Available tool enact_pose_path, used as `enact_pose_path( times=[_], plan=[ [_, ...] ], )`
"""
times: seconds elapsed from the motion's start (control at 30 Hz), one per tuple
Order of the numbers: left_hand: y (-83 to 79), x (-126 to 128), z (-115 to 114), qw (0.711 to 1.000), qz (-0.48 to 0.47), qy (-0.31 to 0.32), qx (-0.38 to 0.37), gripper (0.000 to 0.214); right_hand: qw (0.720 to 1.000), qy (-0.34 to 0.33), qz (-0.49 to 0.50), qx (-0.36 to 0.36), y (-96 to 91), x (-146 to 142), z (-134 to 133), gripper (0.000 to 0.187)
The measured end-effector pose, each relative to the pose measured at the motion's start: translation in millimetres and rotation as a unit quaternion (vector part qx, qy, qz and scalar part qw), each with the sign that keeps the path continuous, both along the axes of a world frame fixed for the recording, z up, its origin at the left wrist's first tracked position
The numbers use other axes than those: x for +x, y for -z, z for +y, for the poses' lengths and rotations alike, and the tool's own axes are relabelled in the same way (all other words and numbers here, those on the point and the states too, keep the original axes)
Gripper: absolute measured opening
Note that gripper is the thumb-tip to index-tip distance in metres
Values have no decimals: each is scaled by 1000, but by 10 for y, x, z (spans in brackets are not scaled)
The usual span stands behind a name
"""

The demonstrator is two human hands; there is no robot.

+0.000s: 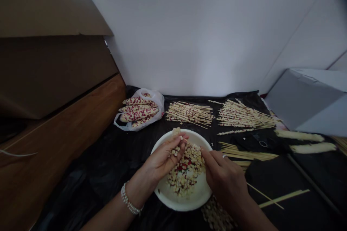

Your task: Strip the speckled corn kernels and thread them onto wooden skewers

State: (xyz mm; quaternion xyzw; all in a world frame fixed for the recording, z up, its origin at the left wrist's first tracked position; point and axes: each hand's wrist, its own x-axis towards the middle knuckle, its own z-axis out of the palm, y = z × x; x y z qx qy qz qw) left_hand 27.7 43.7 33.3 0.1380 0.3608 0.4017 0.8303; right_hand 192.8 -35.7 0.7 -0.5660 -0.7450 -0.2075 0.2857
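Over a white bowl [162, 196] of loose corn kernels [180, 184], my left hand [162, 157] is curled palm up with several kernels in it. Its thumb and fingertips pinch a pale kernel at the tip of a thin wooden skewer [187, 140]. My right hand [223, 173] is closed around the skewer at the bowl's right rim; its fingers hide part of the stick. Red and green marks show on the bowl's bottom between the kernels.
A plastic bag [157, 101] holds several speckled corn cobs [139, 114]. Two piles of kernel-threaded skewers [189, 112] [241, 115] lie behind the bowl. Bare sticks [249, 151] and stripped cobs [313, 147] are at right, beside a white box [306, 101]. Cardboard [54, 72] stands left.
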Motion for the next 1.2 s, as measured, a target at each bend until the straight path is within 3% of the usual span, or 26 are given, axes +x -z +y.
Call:
enact_pose_path(
  times=[0.3,1.2],
  plan=[
    [-15,-1,4,999,-18,-6,-32,14,1000,3,-2,-4,-1,-10,-4,30],
    [70,-3,42,998,-8,-55,-32,18,1000,-1,13,6,39,10,-3,31]
  ],
)
